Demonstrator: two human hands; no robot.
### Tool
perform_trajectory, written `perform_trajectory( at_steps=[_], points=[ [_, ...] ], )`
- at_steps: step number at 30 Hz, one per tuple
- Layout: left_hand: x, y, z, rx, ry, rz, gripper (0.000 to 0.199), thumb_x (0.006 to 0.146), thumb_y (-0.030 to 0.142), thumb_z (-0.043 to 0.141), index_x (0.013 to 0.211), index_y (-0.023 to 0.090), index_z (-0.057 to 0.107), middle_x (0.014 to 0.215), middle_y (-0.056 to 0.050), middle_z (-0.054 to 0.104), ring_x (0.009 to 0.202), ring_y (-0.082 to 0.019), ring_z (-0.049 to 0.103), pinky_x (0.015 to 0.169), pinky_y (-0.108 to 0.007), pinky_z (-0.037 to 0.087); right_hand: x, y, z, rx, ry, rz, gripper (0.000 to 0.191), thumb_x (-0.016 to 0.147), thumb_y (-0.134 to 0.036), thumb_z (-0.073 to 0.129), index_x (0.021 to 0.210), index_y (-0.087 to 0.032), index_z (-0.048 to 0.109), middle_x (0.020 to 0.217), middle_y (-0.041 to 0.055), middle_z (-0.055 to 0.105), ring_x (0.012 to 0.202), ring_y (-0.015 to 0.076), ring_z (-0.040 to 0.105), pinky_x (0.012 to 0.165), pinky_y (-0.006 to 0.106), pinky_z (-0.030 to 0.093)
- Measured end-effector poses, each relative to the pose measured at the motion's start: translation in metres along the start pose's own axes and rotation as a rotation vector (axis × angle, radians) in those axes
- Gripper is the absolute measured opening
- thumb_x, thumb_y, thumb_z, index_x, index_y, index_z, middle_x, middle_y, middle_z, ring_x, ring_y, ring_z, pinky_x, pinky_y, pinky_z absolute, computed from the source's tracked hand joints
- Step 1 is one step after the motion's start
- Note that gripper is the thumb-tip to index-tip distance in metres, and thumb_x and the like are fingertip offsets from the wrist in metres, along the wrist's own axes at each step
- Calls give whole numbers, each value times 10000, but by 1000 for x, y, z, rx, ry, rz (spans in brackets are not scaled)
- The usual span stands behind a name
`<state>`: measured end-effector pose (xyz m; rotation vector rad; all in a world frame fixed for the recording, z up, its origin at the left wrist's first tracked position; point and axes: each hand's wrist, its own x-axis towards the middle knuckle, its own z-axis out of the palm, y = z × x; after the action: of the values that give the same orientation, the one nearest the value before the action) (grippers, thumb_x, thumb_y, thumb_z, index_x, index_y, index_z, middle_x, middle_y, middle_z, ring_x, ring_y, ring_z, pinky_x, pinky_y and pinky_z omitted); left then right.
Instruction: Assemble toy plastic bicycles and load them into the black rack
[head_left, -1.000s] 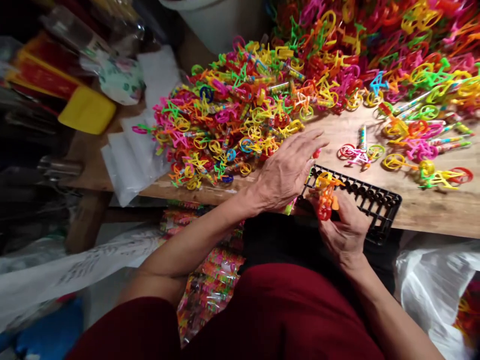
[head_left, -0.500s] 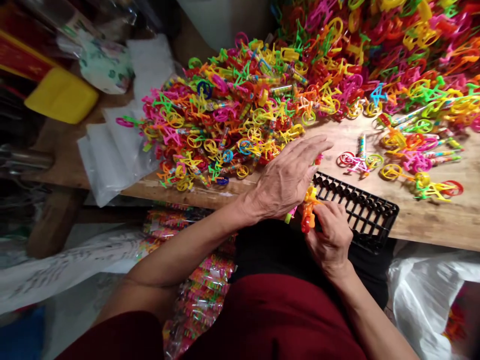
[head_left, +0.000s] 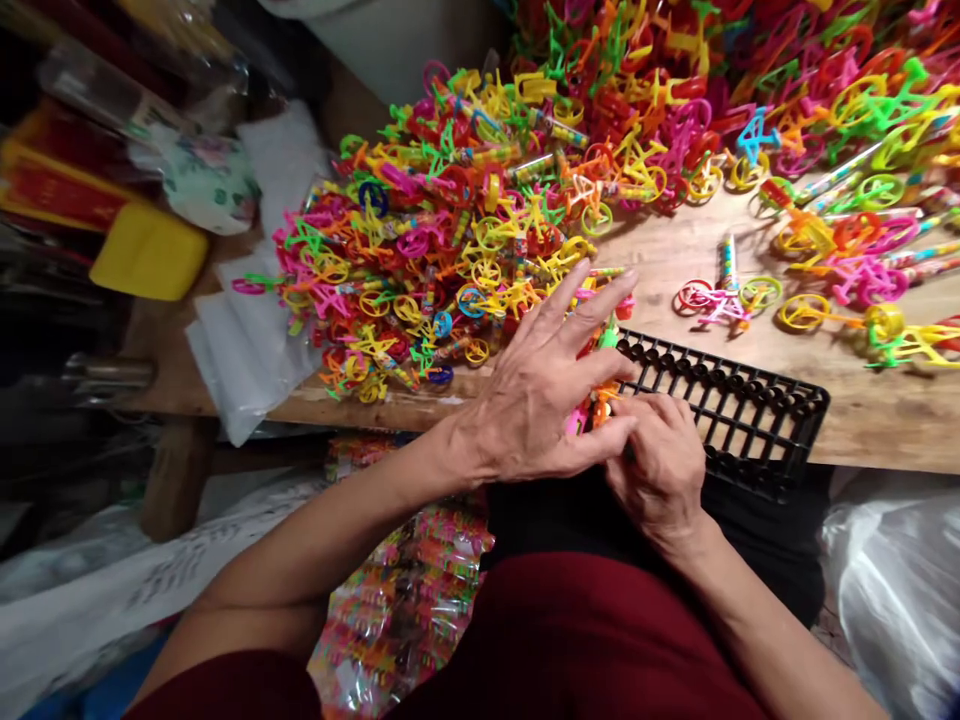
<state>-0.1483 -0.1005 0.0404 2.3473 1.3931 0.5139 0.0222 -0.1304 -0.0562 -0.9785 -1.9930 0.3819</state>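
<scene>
Rack (head_left: 750,412), one, black, overhangs the near edge of the wooden surface (head_left: 889,420); left hand (head_left: 544,390), grip spread, overlies toys (head_left: 602,405) at its left end; right hand (head_left: 660,470), grip's hold unclear, adjoins. One pink bicycle (head_left: 724,305) lies beyond; room dim.

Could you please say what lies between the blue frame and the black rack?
In the head view, a yellow wheel and pink bicycle toy on wood.
</scene>
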Motion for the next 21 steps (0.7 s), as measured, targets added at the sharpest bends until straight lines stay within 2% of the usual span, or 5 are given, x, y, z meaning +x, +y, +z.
perform_trajectory(
  at_steps=[10, 14, 17, 19, 21],
  points=[
    [4, -4, 8, 129, -44, 69, 174, 865, 229, 585, 992, 153, 676, 1671, -151, 306, 1590, -368, 172, 1278, -631, 228, 0, -2, 11, -144, -21, 12, 129, 952, -112, 487, 936, -216, 563, 787, 58, 652, 783, 227, 547, 712, 385, 409],
    [2, -8, 9, 145, -8, 114, 304, 939, 268, 571, 1201, 155, 675, 1689, -166, 249, 1599, -364, 137, 1266, -621, 248, 3, 4, -8, 35, -119, 38, 123, 980, -122, 498, 988, -199, 594, 890, 69, 697, 838, 209, 612, 756, 360, 496],
    [-1, -6, 8, 171, 35, 141, 585, 953, 451, 601, 1460, 171, 513, 1681, -197, 254, 1600, -377, 111, 1259, -623, 245, 20, 28, -42, 72, -121, 2, 264, 977, -125, 523, 1221, -191, 599, 1134, 105, 719, 1020, 202, 674, 838, 328, 544],
    [-5, 0, 6, 202, 71, 129, 792, 889, 602, 641, 1523, 178, 429, 1674, -210, 265, 1595, -408, 96, 1253, -651, 222, 43, 55, -63, -73, -84, -47, 288, 969, -114, 502, 1192, -228, 646, 1053, 73, 731, 937, 194, 683, 808, 326, 538],
    [-8, 7, 4, 246, 72, 77, 859, 835, 598, 697, 1535, 194, 407, 1680, -202, 255, 1592, -434, 73, 1243, -682, 200, 72, 87, -73, -233, -114, -46, 296, 959, -124, 496, 1176, -218, 673, 1176, 106, 705, 1001, 222, 660, 803, 355, 515]
  ],
)
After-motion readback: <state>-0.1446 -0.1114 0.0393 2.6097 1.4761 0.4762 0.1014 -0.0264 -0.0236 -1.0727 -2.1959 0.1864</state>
